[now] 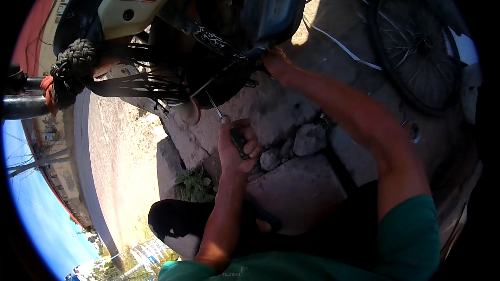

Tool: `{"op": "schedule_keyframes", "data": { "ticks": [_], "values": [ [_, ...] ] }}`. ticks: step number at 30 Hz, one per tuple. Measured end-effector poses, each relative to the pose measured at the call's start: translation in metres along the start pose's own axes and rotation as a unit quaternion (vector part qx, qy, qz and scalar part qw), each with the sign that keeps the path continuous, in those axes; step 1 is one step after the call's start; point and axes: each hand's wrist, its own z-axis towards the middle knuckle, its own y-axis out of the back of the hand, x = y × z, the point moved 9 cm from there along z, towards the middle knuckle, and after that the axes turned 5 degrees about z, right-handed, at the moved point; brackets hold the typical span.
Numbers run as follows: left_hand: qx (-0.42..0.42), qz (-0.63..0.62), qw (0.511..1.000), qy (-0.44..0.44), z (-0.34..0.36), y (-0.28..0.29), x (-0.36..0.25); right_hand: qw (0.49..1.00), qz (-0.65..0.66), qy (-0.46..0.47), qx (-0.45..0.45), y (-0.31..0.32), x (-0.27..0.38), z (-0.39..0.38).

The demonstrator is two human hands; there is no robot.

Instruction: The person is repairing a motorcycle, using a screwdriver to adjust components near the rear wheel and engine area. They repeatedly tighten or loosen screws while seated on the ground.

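Observation:
My left hand (234, 151) is closed on a screwdriver with a dark handle (238, 140), its metal shaft pointing up toward the underside of a motorbike with a cream panel (117, 18) and red decal. My right hand (276, 65) reaches up below the black housing (271, 10) near a dark bar; its fingertips are hidden there. A thick knot of braided black cord (73, 65) hangs at the left, trailing strands across the shadowed middle. A pale rounded object (185, 112) lies behind the screwdriver's shaft.
A spoked bicycle wheel (416, 47) lies at right beside a white strip (364, 62). Rough stone slabs (291, 187), loose rocks (310, 140) and weeds (192, 184) are below. A sunlit road (114, 161) and buildings show at left. My dark-clad knee (177, 218) is near the bottom.

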Motion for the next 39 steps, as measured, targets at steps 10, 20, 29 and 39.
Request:
{"op": "schedule_keyframes", "data": {
  "ticks": [10,20,29,39],
  "values": [
    [-0.024,0.057,0.996,-0.061,0.064,-0.033,0.034,0.993,-0.078,0.077,0.039,0.004,0.010,-0.006],
    [-0.024,0.029,0.995,-0.098,0.117,-0.027,0.025,0.988,-0.111,0.077,0.081,-0.013,0.020,-0.003],
    [-0.036,0.129,0.988,-0.072,-0.029,0.045,-0.037,0.977,-0.123,0.134,0.107,-0.003,0.026,-0.008],
    [-0.027,0.121,0.992,0.013,-0.046,0.069,-0.095,0.993,0.091,-0.043,0.068,0.026,0.049,-0.026]
  ]
}}
